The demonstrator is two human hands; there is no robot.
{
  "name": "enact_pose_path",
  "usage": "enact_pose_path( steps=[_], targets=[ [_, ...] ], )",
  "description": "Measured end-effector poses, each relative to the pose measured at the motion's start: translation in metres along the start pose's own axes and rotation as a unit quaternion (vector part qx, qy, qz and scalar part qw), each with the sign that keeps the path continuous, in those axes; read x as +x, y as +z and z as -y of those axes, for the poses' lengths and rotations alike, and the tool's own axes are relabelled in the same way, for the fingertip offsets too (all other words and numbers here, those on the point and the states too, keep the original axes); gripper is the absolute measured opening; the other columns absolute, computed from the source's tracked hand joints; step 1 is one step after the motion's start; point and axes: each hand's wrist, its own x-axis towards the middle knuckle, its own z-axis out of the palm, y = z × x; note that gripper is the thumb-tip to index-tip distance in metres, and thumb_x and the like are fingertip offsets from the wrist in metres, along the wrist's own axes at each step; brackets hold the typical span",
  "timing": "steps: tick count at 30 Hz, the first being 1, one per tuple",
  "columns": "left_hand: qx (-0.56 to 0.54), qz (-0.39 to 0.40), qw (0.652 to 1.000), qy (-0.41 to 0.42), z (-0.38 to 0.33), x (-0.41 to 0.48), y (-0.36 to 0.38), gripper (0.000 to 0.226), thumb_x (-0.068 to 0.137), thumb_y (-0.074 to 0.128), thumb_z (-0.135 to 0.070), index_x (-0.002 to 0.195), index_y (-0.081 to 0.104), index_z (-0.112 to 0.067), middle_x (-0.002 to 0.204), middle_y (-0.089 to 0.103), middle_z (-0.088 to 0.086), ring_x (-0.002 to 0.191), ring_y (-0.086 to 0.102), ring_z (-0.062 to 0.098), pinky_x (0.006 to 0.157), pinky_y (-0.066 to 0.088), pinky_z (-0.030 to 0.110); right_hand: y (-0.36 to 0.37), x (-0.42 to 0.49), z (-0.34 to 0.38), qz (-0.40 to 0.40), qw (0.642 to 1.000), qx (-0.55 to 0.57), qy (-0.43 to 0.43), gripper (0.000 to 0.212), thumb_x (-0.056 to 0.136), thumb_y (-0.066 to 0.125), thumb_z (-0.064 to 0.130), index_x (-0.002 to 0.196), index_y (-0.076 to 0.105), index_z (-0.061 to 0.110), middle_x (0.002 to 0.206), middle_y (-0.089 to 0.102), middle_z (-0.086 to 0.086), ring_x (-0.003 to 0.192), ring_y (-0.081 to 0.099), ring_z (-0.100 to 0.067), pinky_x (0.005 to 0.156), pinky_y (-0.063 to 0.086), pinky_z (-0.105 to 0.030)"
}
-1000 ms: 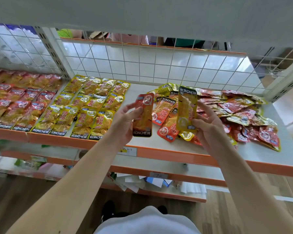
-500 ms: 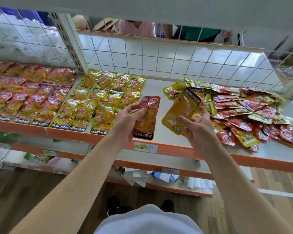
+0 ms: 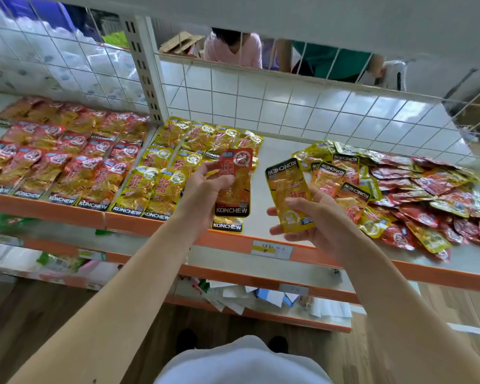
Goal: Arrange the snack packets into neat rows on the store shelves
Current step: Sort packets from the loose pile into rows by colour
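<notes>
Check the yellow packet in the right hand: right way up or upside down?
Upside down. The yellow packet in the right hand has its brand lettering inverted at the far end; the rowed packets read upright.

Open lane here: a bare strip of shelf (image 3: 277, 151) runs front to back between the yellow rows (image 3: 175, 162) and the loose pile (image 3: 413, 189). The wire grid (image 3: 288, 106) shuts the back, and the upper shelf (image 3: 261, 18) hangs overhead. The left hand (image 3: 203, 189), gripping a red packet (image 3: 240, 189), and the right hand (image 3: 324, 225), gripping a yellow packet (image 3: 287, 187), crowd the lane's front.
</notes>
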Motion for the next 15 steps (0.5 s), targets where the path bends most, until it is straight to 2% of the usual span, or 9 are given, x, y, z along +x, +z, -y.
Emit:
enact_pose_path(
  steps=[3,7,10,13,15],
  targets=[
    [-0.008,0.002,1.000,0.000,-0.007,0.003,-0.010,0.038,0.090,0.062,0.003,0.123,0.055,-0.013,0.101,0.071,0.015,0.086,0.070,0.031,0.081,0.060,0.049,0.003,0.004,0.002,-0.039,0.999,-0.018,-0.008,0.035,0.089,0.068,0.011,0.122,0.057,0.012,0.102,0.074,-0.019,0.068,0.070,-0.033,0.044,0.044,-0.024],
    [-0.020,0.011,1.000,0.000,-0.017,0.008,-0.024,0.034,0.090,0.062,0.002,0.118,0.057,-0.015,0.099,0.072,0.013,0.083,0.071,0.028,0.079,0.060,0.047,0.007,0.009,0.005,-0.087,0.996,-0.016,-0.016,0.052,0.068,0.078,0.018,0.116,0.065,0.008,0.088,0.071,-0.008,0.066,0.069,-0.026,0.048,0.038,-0.024],
    [-0.024,0.022,0.999,0.003,-0.023,0.011,-0.034,0.037,0.090,0.062,0.002,0.123,0.054,-0.013,0.100,0.071,0.012,0.081,0.071,0.027,0.076,0.060,0.045,0.008,0.009,0.006,-0.128,0.991,-0.028,-0.031,0.041,0.064,0.081,0.014,0.102,0.070,0.006,0.075,0.066,-0.010,0.061,0.060,-0.016,0.044,0.034,-0.020],
    [-0.018,0.035,0.999,-0.001,-0.028,0.013,-0.043,0.041,0.090,0.062,0.001,0.127,0.053,-0.013,0.104,0.071,0.013,0.085,0.071,0.028,0.080,0.060,0.048,0.010,0.011,0.007,-0.155,0.985,-0.044,-0.054,0.015,0.072,0.081,0.009,0.086,0.074,0.010,0.066,0.058,-0.011,0.054,0.048,-0.012,0.044,0.030,-0.019],
    [-0.003,0.038,0.999,-0.002,-0.031,0.014,-0.045,0.038,0.090,0.062,0.002,0.124,0.054,-0.015,0.103,0.072,0.014,0.084,0.071,0.028,0.078,0.060,0.047,0.016,0.013,0.008,-0.160,0.984,-0.024,-0.069,0.016,0.070,0.082,0.015,0.081,0.072,0.011,0.066,0.054,-0.005,0.055,0.041,-0.011,0.044,0.028,-0.019]
  ],
)
